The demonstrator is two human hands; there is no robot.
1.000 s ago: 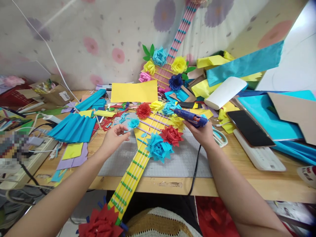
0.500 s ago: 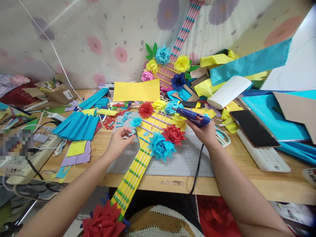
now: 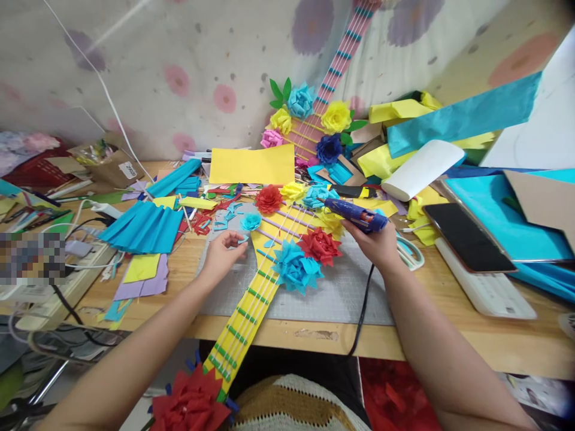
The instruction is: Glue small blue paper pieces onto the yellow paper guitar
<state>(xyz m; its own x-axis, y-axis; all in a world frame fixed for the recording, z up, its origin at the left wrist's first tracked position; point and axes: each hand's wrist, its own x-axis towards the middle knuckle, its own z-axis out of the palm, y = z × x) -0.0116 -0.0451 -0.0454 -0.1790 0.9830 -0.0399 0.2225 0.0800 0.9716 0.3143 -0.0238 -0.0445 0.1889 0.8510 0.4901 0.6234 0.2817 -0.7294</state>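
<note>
My right hand [image 3: 375,242] is wrapped round a blue hot glue gun [image 3: 357,214], its nozzle pointing left over the flowers. My left hand [image 3: 224,254] has its fingers curled in a pinch, with a small light-blue paper piece [image 3: 244,237] at the fingertips. Between my hands lies a yellow paper guitar [image 3: 251,299] with white strings and green frets, its neck pointing down toward me. A small blue paper rose [image 3: 250,221], a red rose [image 3: 268,199], a large blue flower [image 3: 297,267] and another red flower [image 3: 320,245] sit around its body.
A pink paper guitar [image 3: 344,54] leans against the wall. A grey cutting mat [image 3: 350,299] lies underneath. To the right are a phone [image 3: 469,236] and a white box-like device [image 3: 424,169]. Pleated blue paper [image 3: 141,227] and a power strip [image 3: 58,293] are at left.
The whole view has shifted slightly, so things appear a little farther right. Both hands keep nearly the same pose, and the glue gun stays in my right hand.
</note>
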